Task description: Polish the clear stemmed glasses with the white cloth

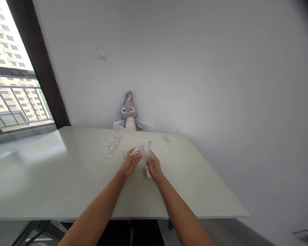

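Observation:
My left hand (130, 162) is turned palm inward, its fingers curled around a clear glass (139, 149) that looks tilted on its side. Its exact shape is hard to make out through the fingers. Close beside it, my right hand (154, 166) grips a white cloth (148, 147), which sticks out above and below the fist and is slightly blurred. The cloth is right next to the glass's right end; whether they touch I cannot tell. Both hands are over the middle of the pale table (92, 191).
Several clear stemmed glasses (110, 150) stand left of my hands. Another clear stemmed glass (169, 140) is at the back right. Against the wall, a grey plush toy (130, 114) sits in a white perforated basket (146, 126). A window (12, 102) is on the left.

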A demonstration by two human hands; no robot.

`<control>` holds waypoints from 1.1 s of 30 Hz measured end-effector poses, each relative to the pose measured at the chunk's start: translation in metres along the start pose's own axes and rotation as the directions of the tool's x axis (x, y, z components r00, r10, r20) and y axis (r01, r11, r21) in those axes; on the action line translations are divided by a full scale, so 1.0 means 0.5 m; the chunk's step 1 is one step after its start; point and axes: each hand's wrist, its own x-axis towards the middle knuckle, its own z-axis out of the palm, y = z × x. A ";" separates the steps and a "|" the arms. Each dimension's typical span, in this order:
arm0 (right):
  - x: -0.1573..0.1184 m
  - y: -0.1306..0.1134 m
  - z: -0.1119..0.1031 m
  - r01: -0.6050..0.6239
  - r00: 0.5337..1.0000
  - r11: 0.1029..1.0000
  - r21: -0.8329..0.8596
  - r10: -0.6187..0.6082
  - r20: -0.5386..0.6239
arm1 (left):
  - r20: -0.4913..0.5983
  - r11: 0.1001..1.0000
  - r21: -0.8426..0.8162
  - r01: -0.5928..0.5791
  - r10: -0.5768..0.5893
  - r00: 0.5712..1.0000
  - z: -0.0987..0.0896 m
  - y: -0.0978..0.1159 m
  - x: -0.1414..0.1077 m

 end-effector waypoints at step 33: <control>-0.012 0.079 0.029 -0.468 0.878 0.721 0.511 0.315 0.361 | 0.096 0.893 0.436 0.107 -0.165 0.982 -0.011 -0.005 -0.029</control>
